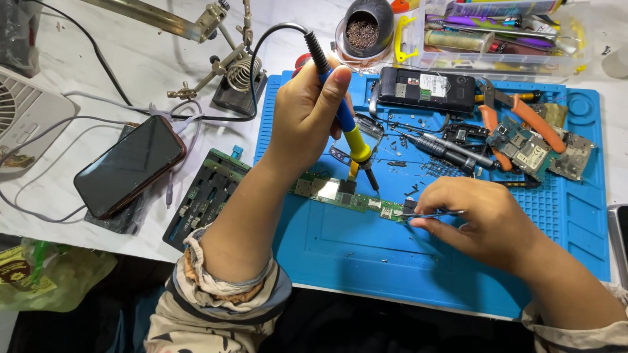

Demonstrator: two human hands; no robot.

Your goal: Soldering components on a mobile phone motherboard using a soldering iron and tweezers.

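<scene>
My left hand (302, 114) grips a blue and yellow soldering iron (347, 127) like a pen, its tip hanging just above a long green circuit board (340, 195) that lies on the blue work mat (458, 261). My right hand (481, 219) pinches thin metal tweezers (428, 213), whose points touch the board's right end. The iron's black cable arcs up and away to the left.
A dark smartphone (129, 165) and a black board holder (206, 193) lie left of the mat. Orange-handled pliers (517, 121), a black screwdriver (451, 149), phone parts, a tip-cleaner pot (365, 29), a coil iron stand (241, 72) and a clear parts box (500, 33) crowd the back.
</scene>
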